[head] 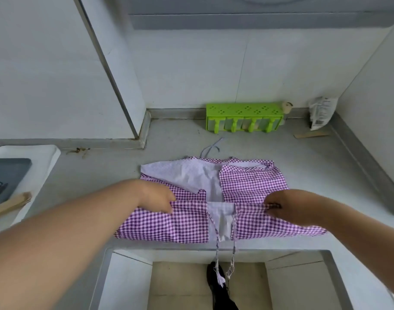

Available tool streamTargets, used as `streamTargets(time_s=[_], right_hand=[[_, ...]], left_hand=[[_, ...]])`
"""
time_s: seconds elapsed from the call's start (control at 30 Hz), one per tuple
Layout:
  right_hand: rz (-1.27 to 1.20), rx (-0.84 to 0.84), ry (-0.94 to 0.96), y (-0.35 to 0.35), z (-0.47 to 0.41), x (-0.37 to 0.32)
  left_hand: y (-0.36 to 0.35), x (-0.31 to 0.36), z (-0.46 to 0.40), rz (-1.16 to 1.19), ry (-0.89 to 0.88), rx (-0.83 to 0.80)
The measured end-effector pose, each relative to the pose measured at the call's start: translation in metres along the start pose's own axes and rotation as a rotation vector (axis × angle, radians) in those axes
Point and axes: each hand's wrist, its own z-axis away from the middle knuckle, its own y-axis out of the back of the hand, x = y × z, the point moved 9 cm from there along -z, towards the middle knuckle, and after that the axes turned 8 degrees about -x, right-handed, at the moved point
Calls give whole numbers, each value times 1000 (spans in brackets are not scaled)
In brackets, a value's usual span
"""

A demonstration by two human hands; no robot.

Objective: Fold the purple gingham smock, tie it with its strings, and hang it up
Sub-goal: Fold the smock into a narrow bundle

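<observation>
The purple gingham smock (pixel 252 182) lies spread on the grey counter (pixel 314 166), its pale lining showing at the upper left and down the middle. Its near part is folded up toward the far side. My left hand (pixel 157 198) pinches the folded edge on the left. My right hand (pixel 277 205) pinches the same edge on the right. Two gingham strings (pixel 233 258) hang from the middle over the counter's front edge. A thin grey string (pixel 210 148) trails from the smock's far edge.
A green rack with hooks (pixel 244 117) stands against the back wall, a white packet (pixel 321 113) to its right and a wooden stick (pixel 310 135) near it. A white tray (pixel 46 157) with a dark insert sits far left. A shoe (pixel 216 285) shows below.
</observation>
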Motion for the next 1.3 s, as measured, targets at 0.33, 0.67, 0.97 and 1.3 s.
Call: streamTargets(time_s=[0.33,0.67,0.97,1.3], right_hand=[[82,248,-108,106,-132,39],[164,300,-220,62,-238,71],[356,470,436,49,-233,-31],[-854,105,15,101,-311,0]], left_hand=[[123,-66,-30,127,282,612],[77,-2,-139,-158,-136,579],[56,-16,-186,2,-75,444],[46,-20,-201,49,-58,412]])
